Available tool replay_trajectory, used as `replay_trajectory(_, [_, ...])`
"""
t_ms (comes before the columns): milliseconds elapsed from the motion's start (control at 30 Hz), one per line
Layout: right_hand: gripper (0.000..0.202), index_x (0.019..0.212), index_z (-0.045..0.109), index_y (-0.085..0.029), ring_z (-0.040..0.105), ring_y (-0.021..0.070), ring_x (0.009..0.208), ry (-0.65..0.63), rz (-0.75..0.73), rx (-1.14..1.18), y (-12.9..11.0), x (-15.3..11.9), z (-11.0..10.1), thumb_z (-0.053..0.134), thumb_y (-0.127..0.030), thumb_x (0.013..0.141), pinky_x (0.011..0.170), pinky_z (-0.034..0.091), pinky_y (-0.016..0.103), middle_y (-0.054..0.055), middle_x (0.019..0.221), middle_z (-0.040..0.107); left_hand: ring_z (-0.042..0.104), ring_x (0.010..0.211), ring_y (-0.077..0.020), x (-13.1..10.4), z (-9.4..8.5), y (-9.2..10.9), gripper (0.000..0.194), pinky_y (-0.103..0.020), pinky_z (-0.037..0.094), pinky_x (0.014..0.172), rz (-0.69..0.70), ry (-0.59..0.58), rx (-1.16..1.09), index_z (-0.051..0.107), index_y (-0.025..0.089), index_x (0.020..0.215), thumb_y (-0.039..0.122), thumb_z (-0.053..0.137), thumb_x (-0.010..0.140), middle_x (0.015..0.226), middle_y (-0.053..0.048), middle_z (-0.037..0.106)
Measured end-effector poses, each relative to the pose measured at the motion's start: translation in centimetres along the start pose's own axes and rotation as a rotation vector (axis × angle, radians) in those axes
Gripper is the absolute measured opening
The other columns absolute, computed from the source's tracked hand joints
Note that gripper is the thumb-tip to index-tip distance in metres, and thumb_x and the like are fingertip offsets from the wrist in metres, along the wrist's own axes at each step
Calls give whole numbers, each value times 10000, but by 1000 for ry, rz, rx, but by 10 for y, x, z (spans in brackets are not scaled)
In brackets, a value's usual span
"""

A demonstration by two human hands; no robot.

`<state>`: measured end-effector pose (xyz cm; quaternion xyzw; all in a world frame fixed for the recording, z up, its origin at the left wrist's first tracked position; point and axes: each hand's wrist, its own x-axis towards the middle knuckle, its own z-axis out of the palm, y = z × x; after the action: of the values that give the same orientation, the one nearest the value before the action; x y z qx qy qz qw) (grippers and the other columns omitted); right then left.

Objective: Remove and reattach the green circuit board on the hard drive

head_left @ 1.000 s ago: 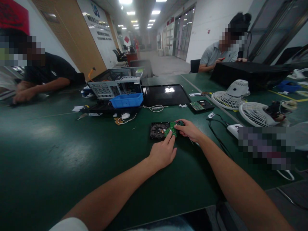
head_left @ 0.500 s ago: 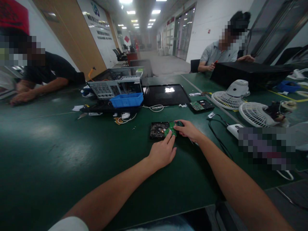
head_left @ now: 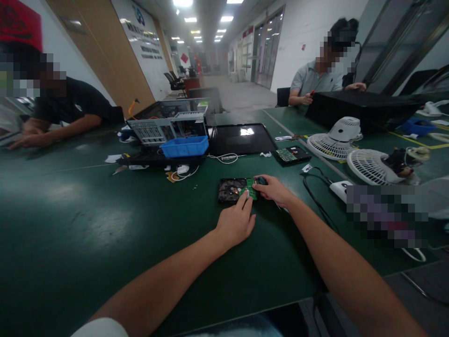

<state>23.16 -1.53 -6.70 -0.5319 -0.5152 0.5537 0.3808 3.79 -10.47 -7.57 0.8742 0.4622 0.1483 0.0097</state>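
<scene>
A hard drive (head_left: 229, 190) lies on the green table in front of me, its green circuit board (head_left: 251, 192) facing up at the right end. My left hand (head_left: 235, 219) rests against the near side, with outstretched fingertips on the board. At the right end, my right hand (head_left: 271, 189) pinches the drive's edge with thumb and forefinger. A dark rounded piece shows beside those fingers; I cannot make out what it is. Below the right palm, a thin light-coloured shaft sticks out, mostly hidden.
Beyond the drive are a blue tray (head_left: 184, 147), an open computer case (head_left: 154, 131) and a black panel (head_left: 243, 139). A second hard drive (head_left: 293, 155) lies to the right, near white fan parts (head_left: 368, 166) and a power strip (head_left: 341, 189). Two people sit across the table.
My left fingertips have drawn back slightly toward me on the circuit board. The right hand and the drive look almost unchanged.
</scene>
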Motion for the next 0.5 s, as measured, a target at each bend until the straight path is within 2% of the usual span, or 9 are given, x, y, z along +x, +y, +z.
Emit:
replay_trajectory(233, [380, 1159, 635, -169, 414, 61, 438, -8, -3, 4, 1, 1, 0, 787, -225, 816, 359, 266, 145, -65, 591, 495, 706, 1088, -313, 0, -1, 1, 574, -416, 614, 765, 11, -4, 9, 412, 118, 1504, 372, 474, 993, 1613, -213, 388])
replay_trajectory(500, [447, 1239, 625, -179, 413, 65, 426, -2, 9, -17, 2, 1, -1, 780, -232, 823, 369, 271, 142, -77, 553, 482, 725, 1038, -302, 0, 0, 1, 563, -406, 609, 758, 7, 6, 15, 429, 148, 1494, 373, 501, 983, 1604, -214, 400])
